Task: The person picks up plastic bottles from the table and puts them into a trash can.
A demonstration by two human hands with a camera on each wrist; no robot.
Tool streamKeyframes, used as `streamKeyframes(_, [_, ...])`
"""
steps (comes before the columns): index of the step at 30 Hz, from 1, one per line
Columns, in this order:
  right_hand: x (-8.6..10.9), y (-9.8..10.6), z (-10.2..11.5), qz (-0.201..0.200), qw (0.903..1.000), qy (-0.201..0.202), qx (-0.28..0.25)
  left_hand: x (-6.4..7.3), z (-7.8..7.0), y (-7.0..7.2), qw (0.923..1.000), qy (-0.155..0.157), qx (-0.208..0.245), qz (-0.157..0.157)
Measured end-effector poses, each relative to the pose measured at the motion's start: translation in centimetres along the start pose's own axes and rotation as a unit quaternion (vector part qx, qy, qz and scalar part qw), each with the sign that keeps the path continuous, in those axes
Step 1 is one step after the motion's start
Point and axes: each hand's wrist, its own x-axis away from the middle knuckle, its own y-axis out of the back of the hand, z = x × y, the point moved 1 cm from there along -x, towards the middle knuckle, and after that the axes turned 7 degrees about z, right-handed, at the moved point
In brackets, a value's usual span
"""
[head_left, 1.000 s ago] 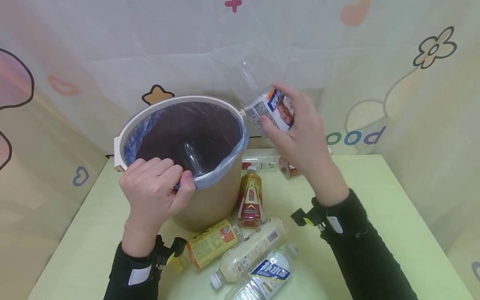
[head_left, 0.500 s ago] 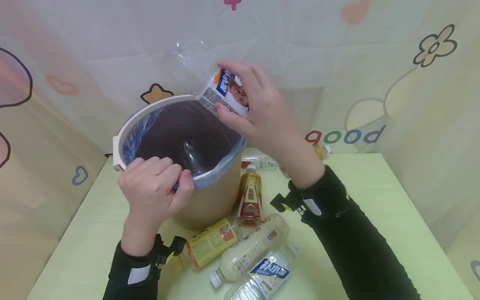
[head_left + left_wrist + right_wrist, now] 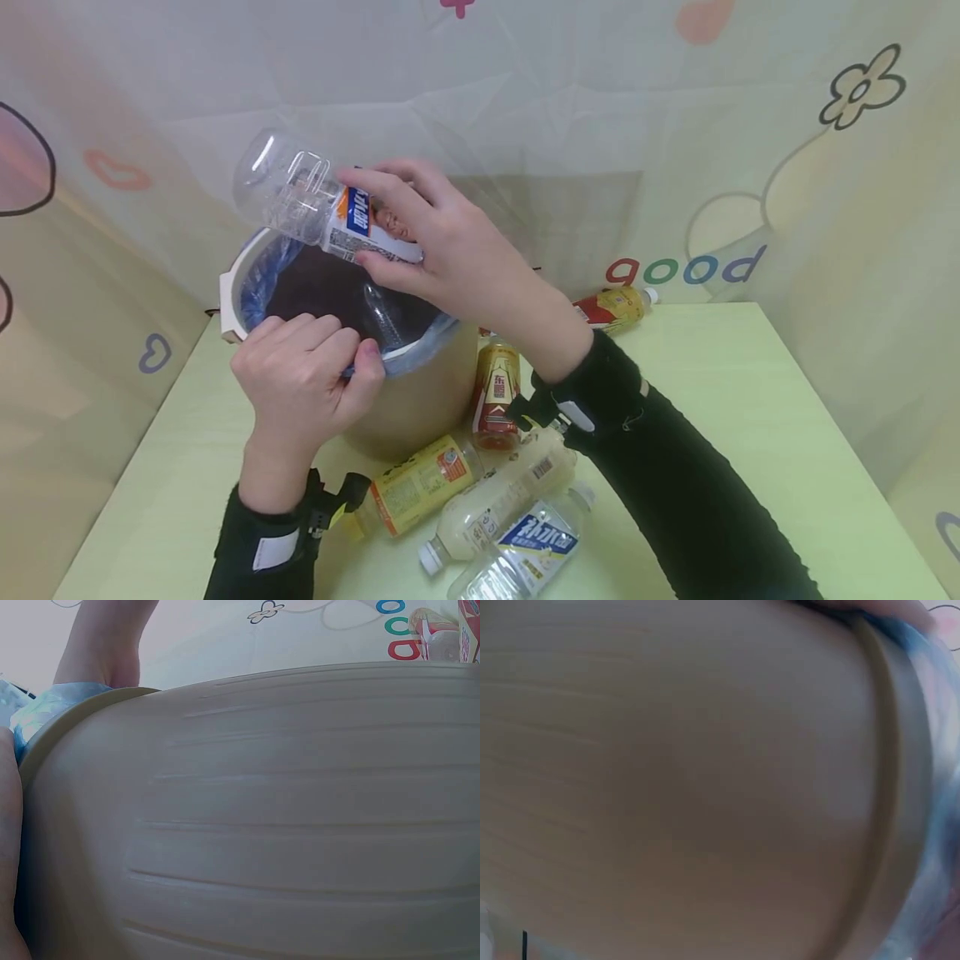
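My left hand [image 3: 303, 379] grips the near rim of a beige trash bin [image 3: 420, 400], its fingers curled over the edge. A blue plastic bag [image 3: 258, 287] lines the bin, and a clear bottle [image 3: 382, 317] lies inside it. Over the far side of the bin's mouth, my right hand [image 3: 442, 237] holds an empty clear plastic bottle [image 3: 281, 187] by its blue, orange and white label. That bottle is tilted, with its clear end pointing to the upper left. The bin's ribbed wall [image 3: 300, 787] fills most of the left wrist view, and its wall [image 3: 705, 772] fills the right wrist view.
Right of the bin stands a red-and-gold bottle [image 3: 497, 400]. Before it lie a yellow-labelled bottle [image 3: 427, 483], a cream bottle [image 3: 495, 504] and a clear blue-labelled bottle [image 3: 528, 550]. Another red-and-gold bottle [image 3: 618, 308] lies at the table's back edge, near a printed curtain [image 3: 750, 167].
My right hand has carried the clear bottle leftward, from beside the bin to above its mouth, and the bottle has tipped further left. The left hand stays on the rim.
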Motion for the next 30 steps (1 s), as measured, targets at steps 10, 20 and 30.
streamKeyframes(10, [-0.3,-2.2,0.0,0.045,0.9988,0.002,-0.020,0.1,0.1,0.0,1.0000,0.005,-0.004,0.001])
streamKeyframes(20, [-0.2,-2.7,0.1,0.161,0.9842,-0.073,-0.006,0.3,0.2,-0.2,0.9999,0.007,0.001,0.007])
streamKeyframes(30, [-0.4,-3.0,0.4,0.260,0.9518,-0.159,0.035,0.2,0.1,-0.1,1.0000,0.004,0.002,-0.001])
